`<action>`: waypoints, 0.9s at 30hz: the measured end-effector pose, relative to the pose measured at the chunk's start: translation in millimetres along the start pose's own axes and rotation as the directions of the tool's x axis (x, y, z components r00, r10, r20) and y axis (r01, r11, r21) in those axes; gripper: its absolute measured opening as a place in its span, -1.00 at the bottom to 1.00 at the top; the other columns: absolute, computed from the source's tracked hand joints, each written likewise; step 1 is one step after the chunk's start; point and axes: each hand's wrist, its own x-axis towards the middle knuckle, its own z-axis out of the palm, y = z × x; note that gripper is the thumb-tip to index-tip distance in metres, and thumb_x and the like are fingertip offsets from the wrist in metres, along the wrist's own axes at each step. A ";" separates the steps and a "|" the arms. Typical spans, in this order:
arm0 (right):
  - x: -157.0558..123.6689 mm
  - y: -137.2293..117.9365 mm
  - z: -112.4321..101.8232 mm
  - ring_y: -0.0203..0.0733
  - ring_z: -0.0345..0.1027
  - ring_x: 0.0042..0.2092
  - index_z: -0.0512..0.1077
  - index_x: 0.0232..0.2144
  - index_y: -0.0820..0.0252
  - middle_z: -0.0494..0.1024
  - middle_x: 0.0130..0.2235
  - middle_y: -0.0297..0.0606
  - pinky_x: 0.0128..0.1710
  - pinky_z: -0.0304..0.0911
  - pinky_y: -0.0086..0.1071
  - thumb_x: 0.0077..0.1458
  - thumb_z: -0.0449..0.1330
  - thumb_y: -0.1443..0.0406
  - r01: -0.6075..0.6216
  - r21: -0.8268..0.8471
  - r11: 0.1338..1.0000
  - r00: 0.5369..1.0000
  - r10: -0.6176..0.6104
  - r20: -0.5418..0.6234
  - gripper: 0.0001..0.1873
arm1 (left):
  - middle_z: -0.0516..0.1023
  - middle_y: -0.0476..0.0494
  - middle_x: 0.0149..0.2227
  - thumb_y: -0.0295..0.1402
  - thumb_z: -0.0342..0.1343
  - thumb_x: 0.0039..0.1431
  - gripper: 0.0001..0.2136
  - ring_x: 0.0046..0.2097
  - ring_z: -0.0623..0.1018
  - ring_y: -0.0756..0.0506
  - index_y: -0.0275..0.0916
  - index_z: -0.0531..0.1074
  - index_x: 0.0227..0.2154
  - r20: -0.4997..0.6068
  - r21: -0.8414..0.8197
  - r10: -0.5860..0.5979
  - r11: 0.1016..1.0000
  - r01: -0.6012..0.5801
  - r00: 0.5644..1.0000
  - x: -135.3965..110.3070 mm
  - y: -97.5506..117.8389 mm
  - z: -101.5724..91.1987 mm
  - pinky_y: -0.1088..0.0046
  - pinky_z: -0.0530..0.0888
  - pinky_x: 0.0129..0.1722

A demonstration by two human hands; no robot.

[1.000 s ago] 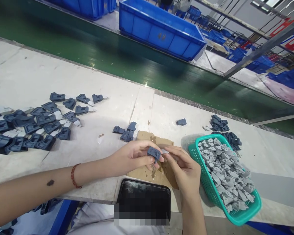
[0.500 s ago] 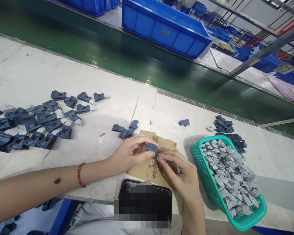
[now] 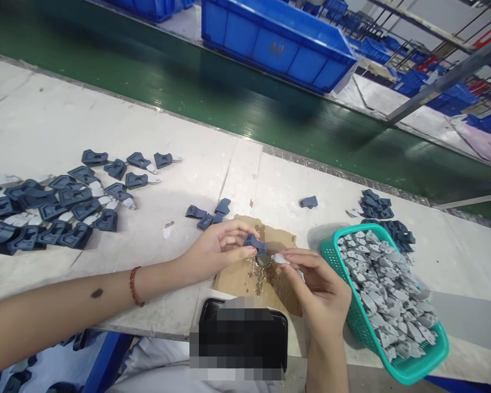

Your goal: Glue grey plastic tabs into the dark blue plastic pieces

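Well, your left hand [image 3: 217, 248] pinches a navy part [image 3: 257, 245], and at that part's four o'clock your right hand [image 3: 321, 286] pinches a pale grey piece [image 3: 280, 259]

Left hand [image 3: 215, 248] grips a dark blue part [image 3: 255, 244] over a stained piece of cardboard [image 3: 234, 277]; right hand [image 3: 324, 292] pinches a small pale grey piece [image 3: 280, 258] just beside it. A green basket [image 3: 442, 356] filled with grey pieces [image 3: 378, 286] stands to the right on the white table [image 3: 184, 131], with many dark blue parts [image 3: 106, 220] lying at the left.
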 end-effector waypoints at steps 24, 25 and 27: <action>-3.0 -7.0 13.6 -0.19 0.60 -0.11 0.62 -0.24 0.06 0.70 -0.18 -0.27 -0.09 0.54 -0.33 0.13 0.33 0.55 0.097 0.137 0.986 0.994 -0.089 -0.065 -0.71 | 0.69 -0.13 -0.33 -0.13 0.36 0.18 -0.67 -0.27 0.73 -0.05 -0.31 0.52 -0.19 0.155 -0.139 -0.151 0.975 0.173 0.976 2.5 7.8 1.7 0.56 0.60 -0.28; -3.2 -6.8 13.4 -0.20 0.60 -0.10 0.62 -0.24 0.05 0.70 -0.18 -0.27 -0.09 0.53 -0.34 0.13 0.33 0.55 0.092 0.135 0.987 0.995 -0.085 -0.057 -0.71 | 0.69 -0.13 -0.33 -0.14 0.36 0.17 -0.67 -0.27 0.72 -0.05 -0.31 0.52 -0.19 0.151 -0.136 -0.154 0.975 0.175 0.977 2.5 7.5 1.7 0.56 0.60 -0.28; -3.7 -6.0 12.9 -0.20 0.60 -0.10 0.62 -0.23 0.04 0.70 -0.17 -0.29 -0.08 0.52 -0.34 0.15 0.32 0.55 0.094 0.124 0.988 0.995 -0.089 -0.045 -0.71 | 0.69 -0.13 -0.35 -0.15 0.36 0.18 -0.68 -0.29 0.72 -0.04 -0.32 0.53 -0.20 0.146 -0.126 -0.159 0.976 0.177 0.976 2.5 7.2 1.9 0.55 0.60 -0.29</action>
